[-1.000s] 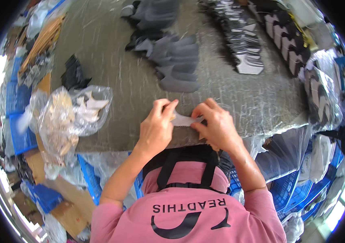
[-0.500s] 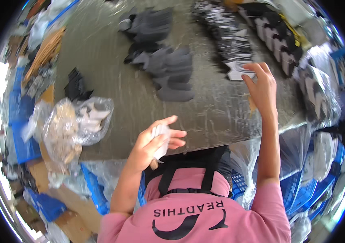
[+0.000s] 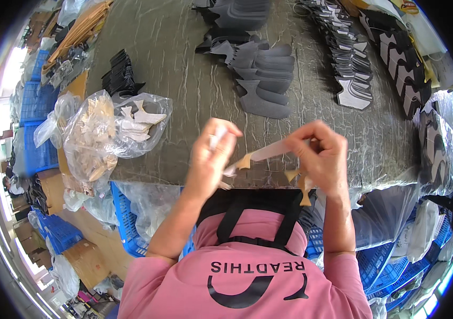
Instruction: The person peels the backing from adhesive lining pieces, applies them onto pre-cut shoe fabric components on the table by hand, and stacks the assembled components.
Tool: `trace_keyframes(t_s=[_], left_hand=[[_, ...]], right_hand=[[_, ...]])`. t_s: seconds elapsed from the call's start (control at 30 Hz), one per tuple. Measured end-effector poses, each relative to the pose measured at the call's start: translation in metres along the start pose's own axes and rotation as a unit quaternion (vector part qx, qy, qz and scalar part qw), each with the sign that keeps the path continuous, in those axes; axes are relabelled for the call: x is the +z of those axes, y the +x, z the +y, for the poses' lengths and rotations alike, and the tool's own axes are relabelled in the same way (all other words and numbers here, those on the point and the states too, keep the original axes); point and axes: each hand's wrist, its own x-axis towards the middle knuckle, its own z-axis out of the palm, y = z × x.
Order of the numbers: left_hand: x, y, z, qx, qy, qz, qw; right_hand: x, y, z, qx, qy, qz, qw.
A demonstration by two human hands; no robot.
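Note:
Near the front edge of the table point(image 3: 184, 114), both my hands are raised close together. My left hand point(image 3: 213, 157) is closed around small whitish pieces, mostly covered by the fingers. My right hand point(image 3: 322, 157) pinches one end of a pale flat strip point(image 3: 271, 151), which stretches toward my left hand. At the strip's left end is a small tan flared piece point(image 3: 244, 161). More tan pieces point(image 3: 305, 191) show below my right hand; whether they hang from it, I cannot tell. Beyond my hands lie overlapping dark grey cut pieces point(image 3: 263, 101).
A row of white-and-black cut pieces point(image 3: 354, 94) lies at the right, with another row point(image 3: 396, 64) beyond. Clear plastic bags point(image 3: 91, 138) of tan and white pieces sit at the left, near a black stack point(image 3: 121, 74). Blue crates point(image 3: 128, 223) stand below the table edge.
My right hand has come from the white-and-black row back toward my left hand and now pinches the pale strip. My left hand has risen and its fingers have closed. The view has shifted.

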Motion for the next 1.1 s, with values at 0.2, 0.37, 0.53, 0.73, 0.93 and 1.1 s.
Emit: trace_keyframes(t_s=[0.2,0.37,0.53,0.73,0.93,1.1], left_hand=[[-0.003,-0.017,0.011,-0.003,0.037,-0.061,0.997],[0.015,-0.017,0.013,-0.090,-0.109,-0.133,0.981],[0.016,-0.016,0.012,-0.082,-0.100,-0.133,0.983],[0.017,-0.014,0.008,-0.101,-0.102,-0.134,0.980],[0.011,-0.016,0.002,-0.154,-0.126,-0.156,0.967],[-0.001,-0.028,-0.004,-0.133,0.013,-0.212,0.968]], right_hand=[[0.012,-0.004,0.003,-0.045,-0.049,0.103,0.992],[0.031,-0.015,-0.005,-0.043,0.056,-0.100,0.992],[0.033,-0.014,-0.004,-0.053,0.060,-0.112,0.990],[0.036,-0.016,0.001,-0.046,0.075,-0.135,0.987],[0.029,-0.013,0.016,0.101,0.337,-0.215,0.911],[-0.009,0.017,0.054,0.108,0.516,0.039,0.849]])
